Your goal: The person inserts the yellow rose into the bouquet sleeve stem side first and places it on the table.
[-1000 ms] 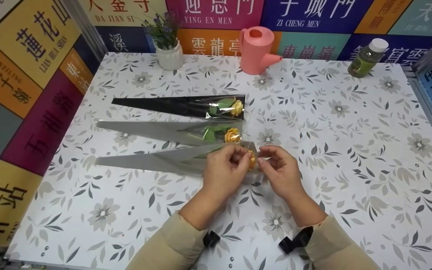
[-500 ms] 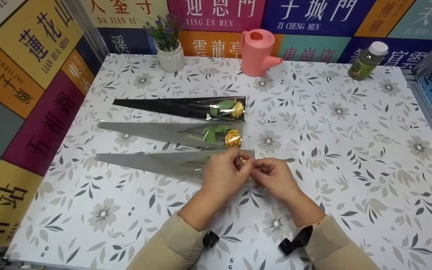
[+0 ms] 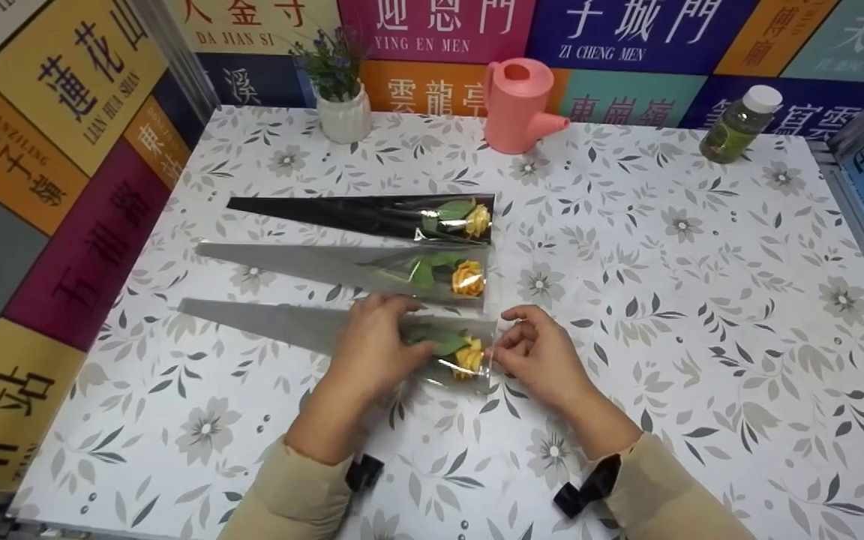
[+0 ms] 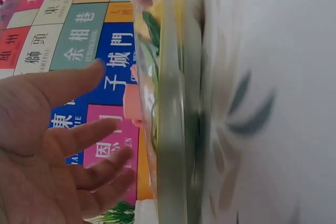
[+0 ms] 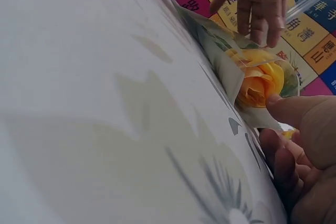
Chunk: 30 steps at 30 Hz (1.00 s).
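Nearest me lies a yellow rose [image 3: 469, 357] with green leaves, inside a clear-fronted grey flower sleeve [image 3: 274, 324] that tapers to the left. My left hand [image 3: 376, 349] hovers over the middle of this sleeve; in the left wrist view its fingers are spread and apart from the wrap. At the sleeve's wide right end is my right hand [image 3: 544, 352]. The right wrist view has its thumb at the sleeve's edge by the rose bloom [image 5: 260, 80], other fingers curled below, pinching the edge.
Behind lie a second grey sleeve [image 3: 312, 266] and a black sleeve [image 3: 319, 214], each with a yellow rose. Along the back stand a potted plant [image 3: 344, 112], a pink watering can [image 3: 518, 109] and a capped bottle [image 3: 739, 127]. Printed panels border the floral-patterned table [image 3: 702, 420].
My left hand has left the rose end and moved left, its fingers opening out. The nearest sleeve has shifted slightly toward me, its rose now uncovered. My right hand stays by its end.
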Each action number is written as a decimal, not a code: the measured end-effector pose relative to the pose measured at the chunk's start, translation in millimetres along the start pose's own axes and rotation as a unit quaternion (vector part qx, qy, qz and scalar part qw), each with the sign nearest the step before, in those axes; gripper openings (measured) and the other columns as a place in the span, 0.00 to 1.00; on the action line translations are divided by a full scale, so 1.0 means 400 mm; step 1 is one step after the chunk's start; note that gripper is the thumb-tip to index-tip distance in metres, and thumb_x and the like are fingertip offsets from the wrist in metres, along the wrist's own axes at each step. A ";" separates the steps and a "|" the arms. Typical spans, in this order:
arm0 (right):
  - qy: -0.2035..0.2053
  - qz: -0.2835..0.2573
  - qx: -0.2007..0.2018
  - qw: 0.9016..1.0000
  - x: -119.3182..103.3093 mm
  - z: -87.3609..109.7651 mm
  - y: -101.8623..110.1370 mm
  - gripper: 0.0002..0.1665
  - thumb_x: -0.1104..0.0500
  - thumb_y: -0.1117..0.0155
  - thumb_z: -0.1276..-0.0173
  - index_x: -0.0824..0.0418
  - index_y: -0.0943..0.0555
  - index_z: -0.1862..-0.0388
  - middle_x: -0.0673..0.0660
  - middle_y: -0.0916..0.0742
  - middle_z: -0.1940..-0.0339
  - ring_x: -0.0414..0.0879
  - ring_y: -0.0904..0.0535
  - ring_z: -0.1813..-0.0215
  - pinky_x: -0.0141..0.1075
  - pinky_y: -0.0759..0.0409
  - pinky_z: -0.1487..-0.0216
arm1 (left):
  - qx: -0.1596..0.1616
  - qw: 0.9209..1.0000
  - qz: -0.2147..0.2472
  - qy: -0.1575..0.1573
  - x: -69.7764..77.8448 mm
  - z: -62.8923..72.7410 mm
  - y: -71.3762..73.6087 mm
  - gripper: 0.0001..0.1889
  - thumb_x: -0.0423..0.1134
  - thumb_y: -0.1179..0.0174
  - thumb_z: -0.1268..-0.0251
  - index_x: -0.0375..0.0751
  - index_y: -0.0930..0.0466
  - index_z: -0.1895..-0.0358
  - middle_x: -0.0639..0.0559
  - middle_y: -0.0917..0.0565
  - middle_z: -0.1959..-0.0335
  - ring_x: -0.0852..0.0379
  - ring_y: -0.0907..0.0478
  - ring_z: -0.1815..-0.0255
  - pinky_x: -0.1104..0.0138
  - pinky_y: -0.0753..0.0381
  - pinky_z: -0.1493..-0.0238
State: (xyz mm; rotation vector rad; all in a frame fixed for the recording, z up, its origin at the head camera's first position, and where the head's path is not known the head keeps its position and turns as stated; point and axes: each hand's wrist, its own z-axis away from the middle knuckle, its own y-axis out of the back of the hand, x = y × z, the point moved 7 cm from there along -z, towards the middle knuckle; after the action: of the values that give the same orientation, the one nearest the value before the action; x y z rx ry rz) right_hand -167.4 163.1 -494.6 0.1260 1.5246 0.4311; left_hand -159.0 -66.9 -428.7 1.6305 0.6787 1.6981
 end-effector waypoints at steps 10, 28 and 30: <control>0.119 -0.032 -0.060 0.991 -0.031 0.026 -0.011 0.05 0.67 0.29 0.29 0.67 0.13 0.67 0.59 0.14 0.75 0.38 0.23 0.75 0.28 0.24 0.73 | -0.047 0.996 -0.078 -0.012 -0.017 -0.016 -0.027 0.35 0.35 0.16 0.58 0.38 0.15 0.39 0.39 0.21 0.42 0.39 0.24 0.41 0.47 0.21 0.39; 0.087 -0.006 -0.061 0.994 -0.025 0.026 -0.045 0.06 0.63 0.28 0.27 0.66 0.11 0.61 0.54 0.13 0.73 0.38 0.23 0.73 0.29 0.24 0.70 | -0.035 0.996 -0.079 0.022 -0.080 -0.022 0.002 0.37 0.44 0.15 0.54 0.39 0.16 0.37 0.39 0.21 0.38 0.36 0.26 0.37 0.45 0.24 0.36; 0.083 -0.016 -0.051 0.995 -0.021 0.026 -0.022 0.06 0.64 0.30 0.26 0.67 0.12 0.60 0.55 0.14 0.73 0.39 0.22 0.72 0.29 0.23 0.70 | -0.031 0.998 -0.057 0.021 -0.077 -0.022 0.010 0.37 0.46 0.16 0.51 0.40 0.17 0.35 0.40 0.21 0.38 0.37 0.26 0.36 0.45 0.25 0.34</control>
State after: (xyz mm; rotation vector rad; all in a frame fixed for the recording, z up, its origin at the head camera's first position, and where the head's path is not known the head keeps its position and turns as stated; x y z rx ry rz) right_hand -155.6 154.1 -489.2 -0.0146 1.6611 0.5037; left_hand -168.8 -92.2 -446.0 1.4888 0.7195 1.6588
